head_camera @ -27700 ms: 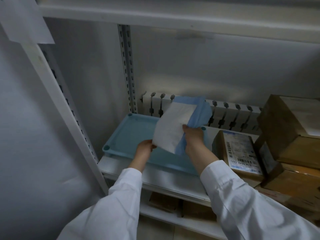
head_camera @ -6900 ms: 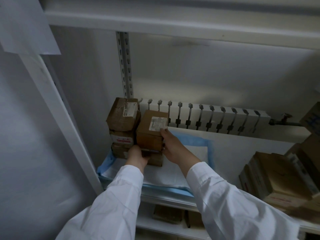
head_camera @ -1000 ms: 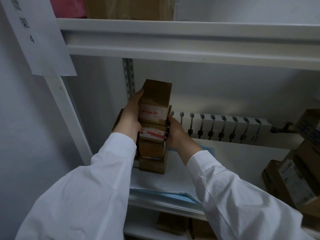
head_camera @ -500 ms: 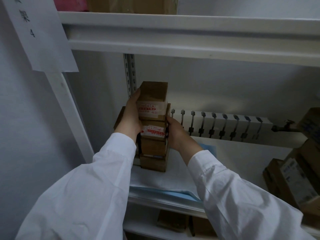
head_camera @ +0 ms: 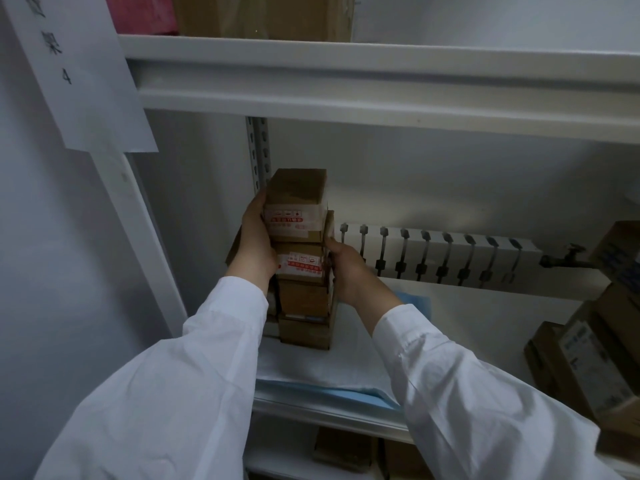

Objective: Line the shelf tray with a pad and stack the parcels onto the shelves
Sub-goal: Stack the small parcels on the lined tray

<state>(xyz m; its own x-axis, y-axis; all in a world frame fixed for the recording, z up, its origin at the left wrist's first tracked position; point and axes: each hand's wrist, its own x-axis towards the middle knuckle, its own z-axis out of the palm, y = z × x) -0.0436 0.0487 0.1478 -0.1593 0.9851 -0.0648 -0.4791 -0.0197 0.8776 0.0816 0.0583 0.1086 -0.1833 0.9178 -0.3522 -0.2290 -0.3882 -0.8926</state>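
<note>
A tall stack of brown cardboard parcels [head_camera: 303,299] stands at the left end of the shelf, on a white pad with a blue border [head_camera: 322,370] that lines the tray. The top parcel [head_camera: 297,199] carries white tape with red print. My left hand [head_camera: 254,244] grips the stack's left side, fingers reaching the top parcel. My right hand [head_camera: 346,268] presses against the stack's right side at the second parcel. A second stack behind the left hand is mostly hidden.
More brown parcels [head_camera: 585,362] lie piled at the shelf's right end. A white radiator [head_camera: 440,252] runs along the back wall. The upper shelf beam [head_camera: 381,81] hangs close above the stack. A paper label [head_camera: 72,71] hangs on the left post. Boxes sit on the lower shelf [head_camera: 346,452].
In the last second both hands stayed on the stack and the top parcel settled squarer. Earlier the pad was being laid in the blue tray, then the stacks grew taller.
</note>
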